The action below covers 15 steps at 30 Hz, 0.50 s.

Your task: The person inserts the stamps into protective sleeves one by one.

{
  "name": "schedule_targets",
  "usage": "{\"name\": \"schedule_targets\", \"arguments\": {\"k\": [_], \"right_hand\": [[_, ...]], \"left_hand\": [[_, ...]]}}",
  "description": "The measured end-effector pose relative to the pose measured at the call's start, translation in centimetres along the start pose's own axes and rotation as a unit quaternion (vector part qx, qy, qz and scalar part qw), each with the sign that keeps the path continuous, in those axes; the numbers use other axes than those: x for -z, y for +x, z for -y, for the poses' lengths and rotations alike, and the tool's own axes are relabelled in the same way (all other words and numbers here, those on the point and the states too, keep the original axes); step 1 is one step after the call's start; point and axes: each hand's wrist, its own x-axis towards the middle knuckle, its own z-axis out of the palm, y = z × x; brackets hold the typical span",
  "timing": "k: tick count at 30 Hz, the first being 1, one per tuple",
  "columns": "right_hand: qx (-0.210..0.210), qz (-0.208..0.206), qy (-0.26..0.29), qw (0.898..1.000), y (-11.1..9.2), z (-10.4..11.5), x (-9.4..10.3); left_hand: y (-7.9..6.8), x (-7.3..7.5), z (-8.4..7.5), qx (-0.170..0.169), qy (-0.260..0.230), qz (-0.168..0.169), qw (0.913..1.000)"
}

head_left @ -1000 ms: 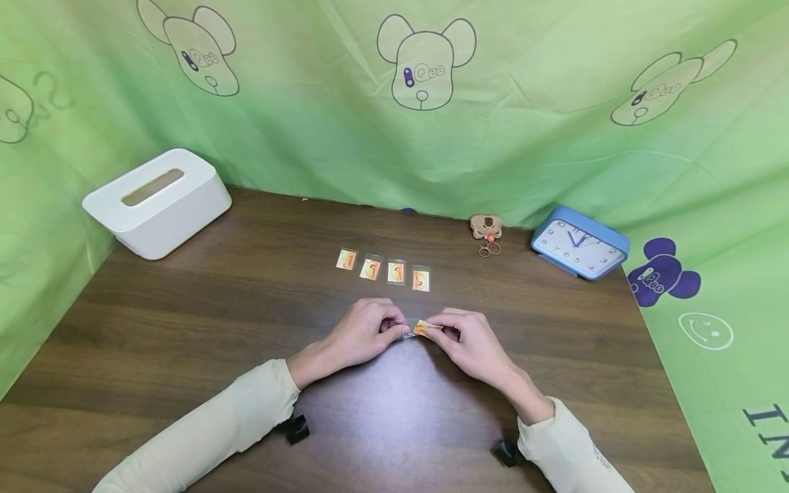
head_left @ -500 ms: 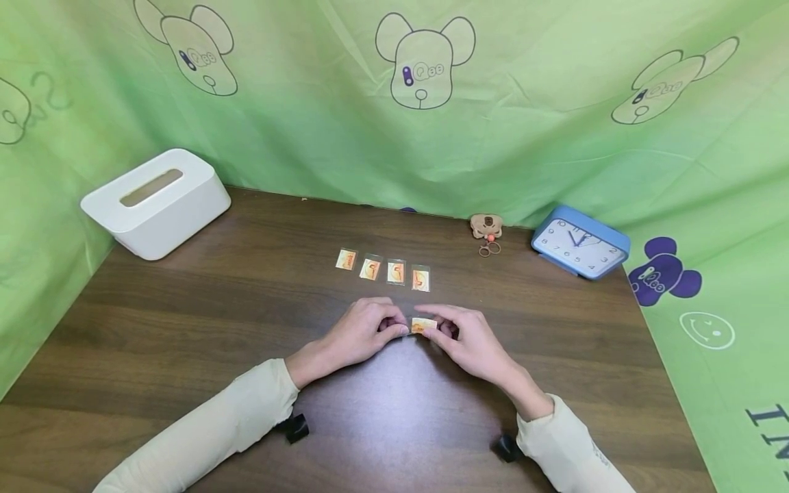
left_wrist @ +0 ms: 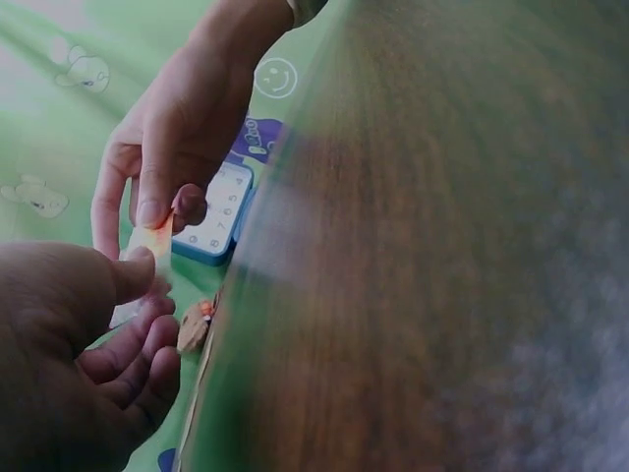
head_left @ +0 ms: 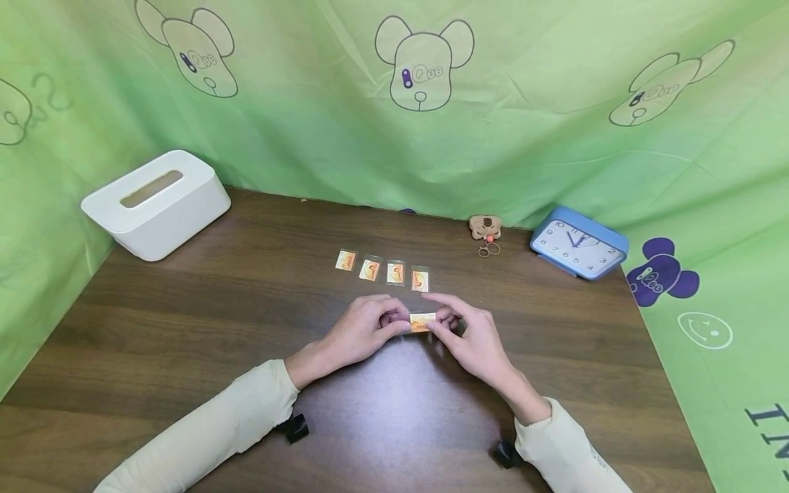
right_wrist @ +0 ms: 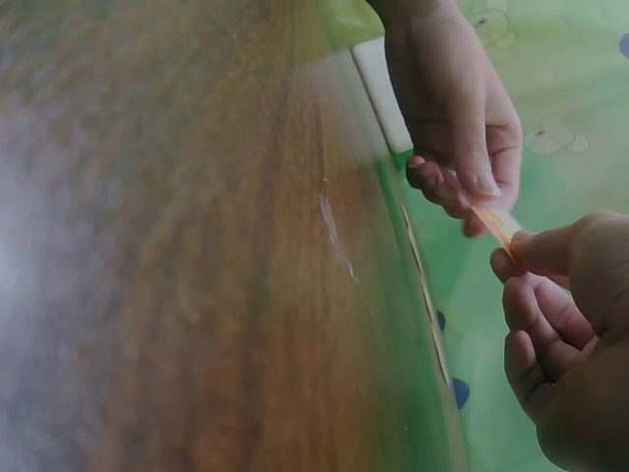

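A small orange-and-white stamp (head_left: 422,322) is held up between both hands over the table. My right hand (head_left: 471,335) pinches its right end between thumb and a finger, with the index finger extended away. My left hand (head_left: 370,329) pinches a clear plastic sleeve at the stamp's left end; the sleeve mostly hides behind the fingers. The right wrist view also shows the stamp (right_wrist: 496,226) spanning the two hands. Beyond them lie several similar stamps in clear sleeves, in a slanting row, the rightmost stamp (head_left: 420,280) closest to my right index fingertip.
On the brown wooden table (head_left: 246,301), a white tissue box (head_left: 166,205) stands at the back left. A brown bear-shaped keyring (head_left: 486,227) and a blue clock (head_left: 579,243) are at the back right. Green printed cloth (head_left: 320,123) hangs behind.
The stamp has turned from slanted to level and now meets my left fingers. My right index finger has lifted off it and straightened. The row of stamps is unchanged.
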Motion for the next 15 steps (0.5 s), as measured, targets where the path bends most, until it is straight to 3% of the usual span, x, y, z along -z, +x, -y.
{"name": "schedule_targets", "arguments": {"k": [6,15], "right_hand": [[-0.033,-0.023,0.009,0.999,-0.03,-0.09,0.04],[-0.062,-0.031,0.016,0.997,0.12,0.33,0.04]], "left_hand": [[-0.07,-0.02,0.14,-0.012,0.002,-0.026,0.9996],[-0.31,-0.05,0.23,-0.060,0.075,-0.044,0.9944]]}}
